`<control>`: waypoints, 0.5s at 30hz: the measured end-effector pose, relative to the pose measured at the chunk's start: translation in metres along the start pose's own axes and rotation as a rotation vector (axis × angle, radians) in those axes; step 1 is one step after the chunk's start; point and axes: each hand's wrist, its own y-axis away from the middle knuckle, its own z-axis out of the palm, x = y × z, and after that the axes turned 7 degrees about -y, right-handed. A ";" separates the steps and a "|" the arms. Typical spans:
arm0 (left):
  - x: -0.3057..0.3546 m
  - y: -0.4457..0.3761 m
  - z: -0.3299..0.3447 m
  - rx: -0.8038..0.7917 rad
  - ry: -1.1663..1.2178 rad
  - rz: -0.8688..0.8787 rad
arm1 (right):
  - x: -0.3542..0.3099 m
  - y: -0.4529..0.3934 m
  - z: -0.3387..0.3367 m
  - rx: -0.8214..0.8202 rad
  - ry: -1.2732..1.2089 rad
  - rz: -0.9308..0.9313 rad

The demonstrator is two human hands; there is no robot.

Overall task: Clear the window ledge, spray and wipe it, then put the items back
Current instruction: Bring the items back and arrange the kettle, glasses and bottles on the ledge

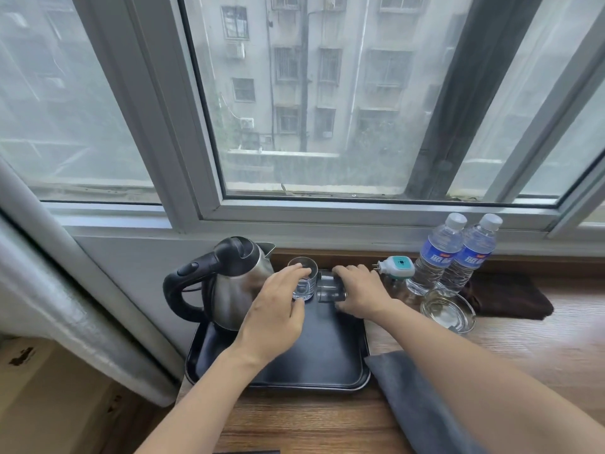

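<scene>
Both forearms are reaching forward from the bottom edge over the wooden window ledge [491, 352], converging on the far end of a black tray [324, 358]. The left hand [278, 309] is lying palm down with the wrist slightly bent, its fingers curling over the rim of an upright clear glass [302, 283] and its thumb coming round the near side, so this grip is pinching the glass from above. The right hand [361, 290] is also palm down, its grip wrapping a second glass [330, 290] that is tilting on its side just beside the first one at the tray's back edge.

A steel kettle [235, 283] with a black handle is standing on the tray's left part, close to the left hand. To the right, off the tray, a plug-in device [396, 267], two water bottles [455, 253], a glass ashtray [448, 309] and a dark brown cloth [510, 296] are sitting on the ledge. A grey cloth [415, 398] is lying under the right forearm.
</scene>
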 end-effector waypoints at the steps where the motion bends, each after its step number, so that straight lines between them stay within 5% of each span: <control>1: -0.002 -0.003 0.003 -0.016 -0.005 -0.007 | 0.003 0.004 -0.001 0.017 -0.027 -0.007; 8: 0.003 -0.026 0.009 -0.157 0.031 -0.046 | 0.012 0.049 0.001 0.218 -0.481 -0.068; 15: 0.032 -0.040 -0.010 -0.315 0.127 -0.196 | -0.014 0.094 -0.006 0.436 -0.673 -0.166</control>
